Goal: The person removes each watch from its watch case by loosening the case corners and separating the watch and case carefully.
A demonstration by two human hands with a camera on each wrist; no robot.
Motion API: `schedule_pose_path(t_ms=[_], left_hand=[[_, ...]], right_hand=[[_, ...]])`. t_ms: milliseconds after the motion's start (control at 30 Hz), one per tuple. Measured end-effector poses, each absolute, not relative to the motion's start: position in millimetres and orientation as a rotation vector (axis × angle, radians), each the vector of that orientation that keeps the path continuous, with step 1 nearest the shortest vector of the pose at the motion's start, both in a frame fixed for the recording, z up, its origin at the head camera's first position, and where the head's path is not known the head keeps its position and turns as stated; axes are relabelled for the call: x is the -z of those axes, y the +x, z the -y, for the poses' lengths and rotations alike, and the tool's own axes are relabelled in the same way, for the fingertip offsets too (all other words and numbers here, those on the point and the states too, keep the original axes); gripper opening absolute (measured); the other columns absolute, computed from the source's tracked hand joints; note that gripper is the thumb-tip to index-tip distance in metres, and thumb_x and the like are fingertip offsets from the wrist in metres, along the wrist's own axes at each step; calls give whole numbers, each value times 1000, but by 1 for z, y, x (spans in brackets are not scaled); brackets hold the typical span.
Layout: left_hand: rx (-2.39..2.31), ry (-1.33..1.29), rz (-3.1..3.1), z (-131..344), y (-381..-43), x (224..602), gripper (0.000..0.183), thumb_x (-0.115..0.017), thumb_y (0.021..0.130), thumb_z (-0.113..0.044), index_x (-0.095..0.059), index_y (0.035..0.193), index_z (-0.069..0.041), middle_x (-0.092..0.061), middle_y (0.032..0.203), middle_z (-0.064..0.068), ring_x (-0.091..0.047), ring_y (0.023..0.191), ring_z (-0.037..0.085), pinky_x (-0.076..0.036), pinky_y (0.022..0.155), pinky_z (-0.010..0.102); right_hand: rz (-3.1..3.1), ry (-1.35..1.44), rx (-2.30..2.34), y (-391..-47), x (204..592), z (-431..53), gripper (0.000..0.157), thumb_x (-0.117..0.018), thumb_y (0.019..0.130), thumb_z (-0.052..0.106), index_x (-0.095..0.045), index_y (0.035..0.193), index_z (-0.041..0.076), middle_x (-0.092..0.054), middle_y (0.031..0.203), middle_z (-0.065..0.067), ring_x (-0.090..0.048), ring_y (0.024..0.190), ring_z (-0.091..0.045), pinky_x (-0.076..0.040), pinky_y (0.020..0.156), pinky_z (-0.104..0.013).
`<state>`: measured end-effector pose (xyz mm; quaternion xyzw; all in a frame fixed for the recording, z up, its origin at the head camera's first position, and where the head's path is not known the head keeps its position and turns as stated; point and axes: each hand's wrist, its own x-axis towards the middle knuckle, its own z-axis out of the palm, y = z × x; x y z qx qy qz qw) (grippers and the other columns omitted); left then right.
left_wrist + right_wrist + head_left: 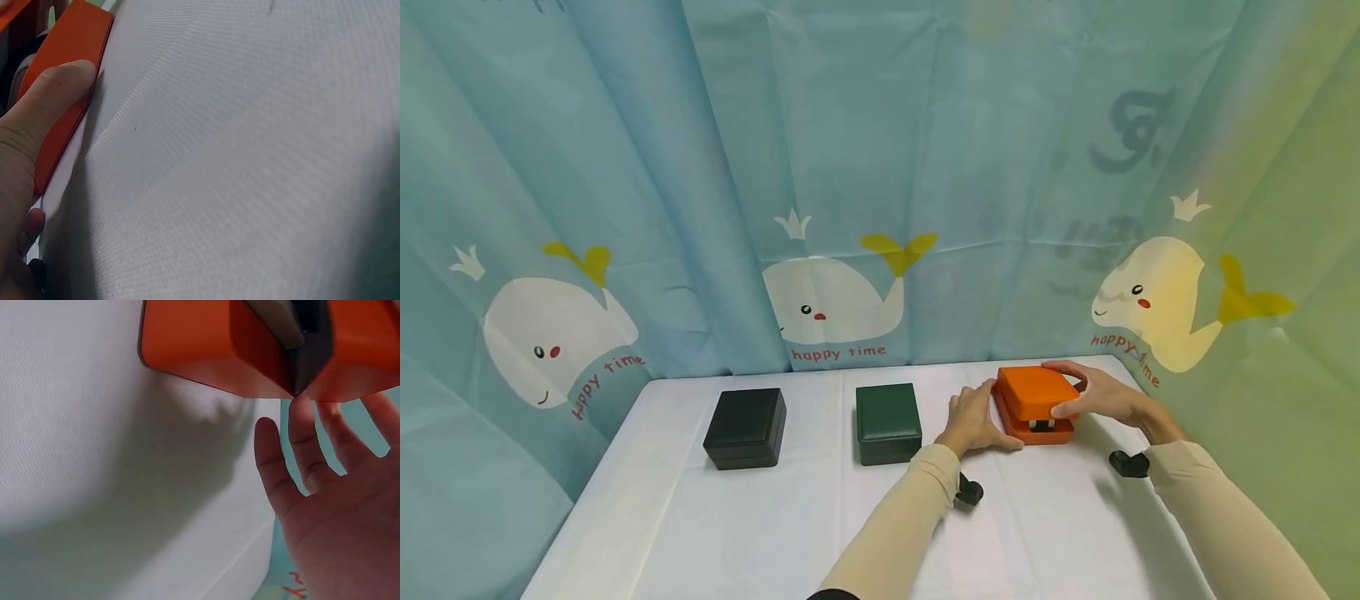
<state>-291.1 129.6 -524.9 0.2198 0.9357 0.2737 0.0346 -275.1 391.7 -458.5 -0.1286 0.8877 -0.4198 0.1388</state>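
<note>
An orange hinged box stands at the back right of the table with its lid partly raised. Something pale and dark shows in the gap between lid and base. My left hand holds the base, its fingers along the left side. In the left wrist view its thumb lies on the base's front wall. My right hand grips the lid, thumb at the front right corner and fingers toward the back. The right wrist view shows the orange shell parted at the hinge side, fingertips close to it.
A dark green box sits shut to the left of my left hand. Farther left is a shut black box. All stand on a white-covered table. A blue-green curtain with whale prints hangs behind and at both sides.
</note>
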Motion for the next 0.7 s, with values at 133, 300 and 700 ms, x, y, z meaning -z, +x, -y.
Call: schedule_pose_path(t_ms=[133,300,700], left_hand=[[-845,682,-2880,-130,-291,523,115,-94,62,-60,-40,156,-21,-56,144,-8,-49,118,12,-37,100,27],[-840,682,-2886,-130,-293,524,116,-94,62,-61,-39,157,-21,-56,143,-7,-49,118,12,-37,98,27],[-864,699,-2876,-130,-295,530,116,-95,61,-60,-41,156,-20,-58,141,-6,-49,114,13,-37,95,27]], right_hand=[[-2585,-366,1248,-275,459,-394,81,-80,88,27,-41,158,14,-40,157,-23,-51,128,-37,-40,104,-54],[-2596,-355,1272,-277,459,-395,77,-78,91,28,-43,157,13,-45,154,-23,-51,128,-37,-37,106,-56],[-2506,-295,1401,-281,458,-393,68,-73,94,24,-46,154,8,-54,143,-23,-56,116,-27,-48,97,-37]])
